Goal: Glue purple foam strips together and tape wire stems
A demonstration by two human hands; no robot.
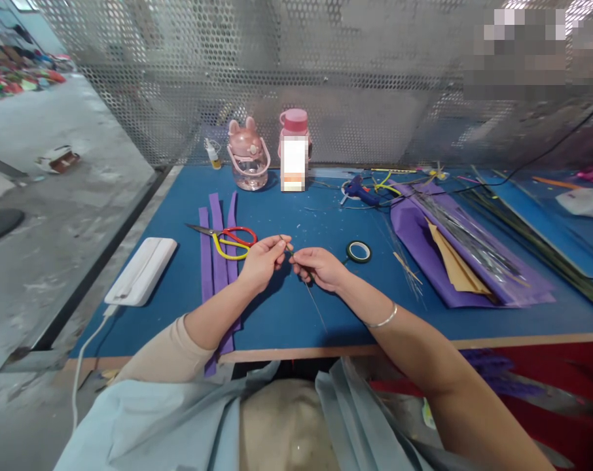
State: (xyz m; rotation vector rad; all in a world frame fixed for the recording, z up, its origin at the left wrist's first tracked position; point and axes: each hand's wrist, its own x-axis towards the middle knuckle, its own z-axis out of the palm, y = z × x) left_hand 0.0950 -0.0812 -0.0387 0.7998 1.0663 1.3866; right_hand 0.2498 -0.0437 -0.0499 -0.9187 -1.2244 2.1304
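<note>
Above the middle of the blue table, my left hand (pixel 264 263) and my right hand (pixel 320 267) are close together, each closed in a pinch. Between their fingertips is a thin wire (pixel 317 306), its tail slanting down toward the table's front edge. A short dark piece shows at the fingertips, too small to make out fully. Just right of my right hand lies a roll of dark green tape (pixel 350 254). Left of my left hand, scissors (pixel 218 233) with one red and one yellow handle rest across several purple strips (pixel 220 275).
A white power bank (pixel 142 271) with a cable lies at the left. Behind stand a pink-lidded bottle (pixel 250 173), a pink bottle (pixel 296 120), a lit phone (pixel 294 163) and a small dropper bottle (pixel 213 156). Rightward are a blue glue gun (pixel 361 191), purple sheets (pixel 414 245) and loose wires (pixel 409 271).
</note>
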